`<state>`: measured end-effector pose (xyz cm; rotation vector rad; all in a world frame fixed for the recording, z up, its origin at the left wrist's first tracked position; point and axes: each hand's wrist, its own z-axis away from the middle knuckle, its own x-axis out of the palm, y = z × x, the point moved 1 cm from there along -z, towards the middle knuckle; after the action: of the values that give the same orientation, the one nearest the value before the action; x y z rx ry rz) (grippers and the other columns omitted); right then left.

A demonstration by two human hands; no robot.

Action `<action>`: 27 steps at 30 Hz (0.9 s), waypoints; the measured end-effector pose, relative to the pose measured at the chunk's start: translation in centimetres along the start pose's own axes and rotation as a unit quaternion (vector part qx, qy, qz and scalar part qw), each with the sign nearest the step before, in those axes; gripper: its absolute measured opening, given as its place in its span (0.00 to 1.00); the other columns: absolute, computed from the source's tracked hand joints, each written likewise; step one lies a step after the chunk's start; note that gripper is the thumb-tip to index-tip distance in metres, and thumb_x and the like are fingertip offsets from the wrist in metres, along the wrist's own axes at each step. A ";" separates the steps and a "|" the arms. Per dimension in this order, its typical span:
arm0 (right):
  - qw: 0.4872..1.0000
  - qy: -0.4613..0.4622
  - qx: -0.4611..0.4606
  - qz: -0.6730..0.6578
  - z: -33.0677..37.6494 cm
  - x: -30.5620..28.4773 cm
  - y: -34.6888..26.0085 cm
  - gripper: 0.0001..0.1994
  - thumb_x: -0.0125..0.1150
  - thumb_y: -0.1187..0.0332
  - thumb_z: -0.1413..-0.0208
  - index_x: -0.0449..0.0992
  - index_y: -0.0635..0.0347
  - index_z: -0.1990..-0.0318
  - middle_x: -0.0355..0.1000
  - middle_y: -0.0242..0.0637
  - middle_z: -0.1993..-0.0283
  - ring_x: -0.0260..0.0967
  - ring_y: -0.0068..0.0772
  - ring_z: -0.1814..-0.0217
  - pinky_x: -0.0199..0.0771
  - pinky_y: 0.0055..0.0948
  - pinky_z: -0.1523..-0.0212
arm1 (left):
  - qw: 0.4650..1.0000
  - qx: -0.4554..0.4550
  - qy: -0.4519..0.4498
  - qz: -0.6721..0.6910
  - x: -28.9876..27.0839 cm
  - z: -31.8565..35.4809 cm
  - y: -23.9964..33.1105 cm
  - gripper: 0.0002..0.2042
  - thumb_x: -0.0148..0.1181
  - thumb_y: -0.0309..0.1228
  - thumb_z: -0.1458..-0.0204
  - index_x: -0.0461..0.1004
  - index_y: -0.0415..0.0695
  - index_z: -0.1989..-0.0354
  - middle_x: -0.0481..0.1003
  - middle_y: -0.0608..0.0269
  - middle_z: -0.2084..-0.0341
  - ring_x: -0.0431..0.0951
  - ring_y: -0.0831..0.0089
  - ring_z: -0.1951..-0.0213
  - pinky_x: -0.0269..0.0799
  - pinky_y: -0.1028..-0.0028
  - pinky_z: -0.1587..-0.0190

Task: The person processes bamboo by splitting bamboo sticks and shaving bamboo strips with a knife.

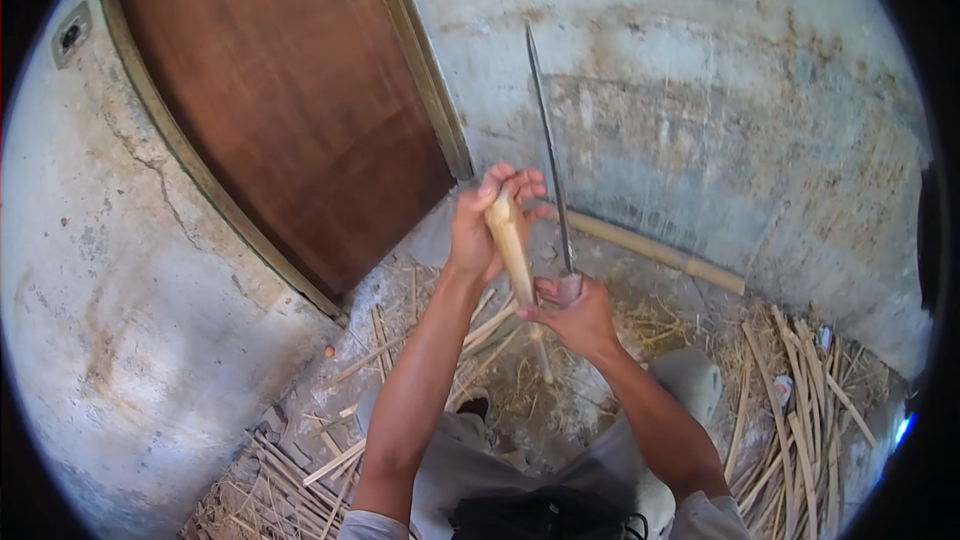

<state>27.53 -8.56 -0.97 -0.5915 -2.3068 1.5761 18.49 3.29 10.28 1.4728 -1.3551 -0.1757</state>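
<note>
My left hand (pixel 482 223) is closed around the upper end of a pale yellow, tapered wooden piece (pixel 512 252), with some fingers lifted away from it. The piece slants down to the right, and a thinner end hangs below it near my knees. In my right hand (pixel 578 316) is a long, narrow-bladed knife (pixel 548 130), gripped at its handle. Its dark blade points up and away toward the wall. My right thumb reaches across to the lower part of the wooden piece, and the two hands are close together in front of me.
A pale pole (pixel 650 250) lies along the foot of the stained wall (pixel 680 130). Cut bamboo strips (pixel 800 410) are heaped at the right, with more strips (pixel 300 480) at the lower left. Shavings litter the floor. A brown door (pixel 290 70) stands at the left.
</note>
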 end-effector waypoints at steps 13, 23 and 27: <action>0.977 0.200 0.025 0.065 -2.5 -5.3 -3.8 0.13 0.76 0.72 0.58 0.73 0.63 0.77 0.72 0.30 0.78 0.64 0.17 0.77 0.67 0.24 0.77 | 0.819 -0.106 0.112 -0.553 -8.2 12.1 -7.5 0.25 0.66 0.35 0.48 0.66 0.44 0.44 0.69 0.64 0.50 0.70 0.74 0.56 0.71 0.72 0.58; 0.934 0.306 -0.033 -0.183 -1.7 -10.2 -4.0 0.18 0.71 0.78 0.54 0.62 0.55 0.69 0.72 0.35 0.73 0.69 0.24 0.71 0.71 0.25 0.66 | 0.851 -0.035 0.040 -0.523 -3.2 12.5 -11.0 0.28 0.71 0.35 0.54 0.69 0.42 0.43 0.72 0.60 0.52 0.71 0.71 0.60 0.71 0.72 0.62; 0.916 0.305 -0.042 -0.256 -1.3 -10.5 -3.9 0.19 0.68 0.81 0.52 0.59 0.53 0.68 0.72 0.35 0.71 0.70 0.25 0.69 0.71 0.25 0.64 | 0.691 0.186 0.076 -0.695 -0.9 11.3 -8.8 0.29 0.72 0.35 0.57 0.71 0.42 0.44 0.72 0.56 0.52 0.72 0.59 0.58 0.67 0.65 0.55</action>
<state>36.63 -13.83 3.05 -0.3761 -1.8447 0.8880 15.75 -4.53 -1.37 2.5295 0.1731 -0.7383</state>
